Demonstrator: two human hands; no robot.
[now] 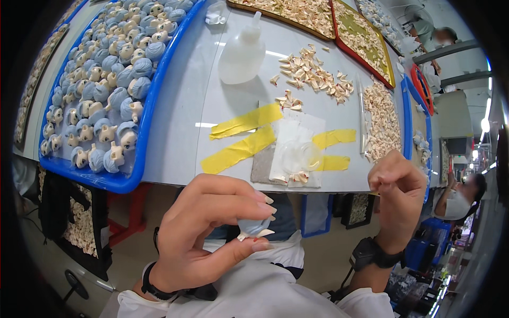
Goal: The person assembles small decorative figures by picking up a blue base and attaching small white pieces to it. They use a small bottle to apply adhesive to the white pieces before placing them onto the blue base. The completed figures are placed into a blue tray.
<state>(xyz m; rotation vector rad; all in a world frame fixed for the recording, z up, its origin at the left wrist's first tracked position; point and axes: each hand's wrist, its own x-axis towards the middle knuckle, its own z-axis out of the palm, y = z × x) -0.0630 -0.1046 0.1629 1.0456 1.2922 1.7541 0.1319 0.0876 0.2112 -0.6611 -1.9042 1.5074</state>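
Observation:
My left hand (pixel 199 233) is closed around a small doll head (pixel 251 228) with blue moulded hair, pinched between thumb and fingers in front of the table's near edge. A pale pointed bit and a speck of red show at its underside. Over the table's edge to the right, my right hand (pixel 400 193) is closed with its fingers curled in; whatever they may hold is hidden. Between the hands, a small clear dish (pixel 302 156) sits on white paper (pixel 284 140) beside yellow tape strips (pixel 241 148). A few cream pieces (pixel 299 176) lie by the dish.
A blue tray (pixel 141 153) full of similar doll heads stands at the left. Behind the paper is a translucent squeeze bottle (pixel 241 58). Loose cream pieces (pixel 318 77) lie in piles, with more in a red-rimmed tray (pixel 366 58). Co-workers sit at the far right.

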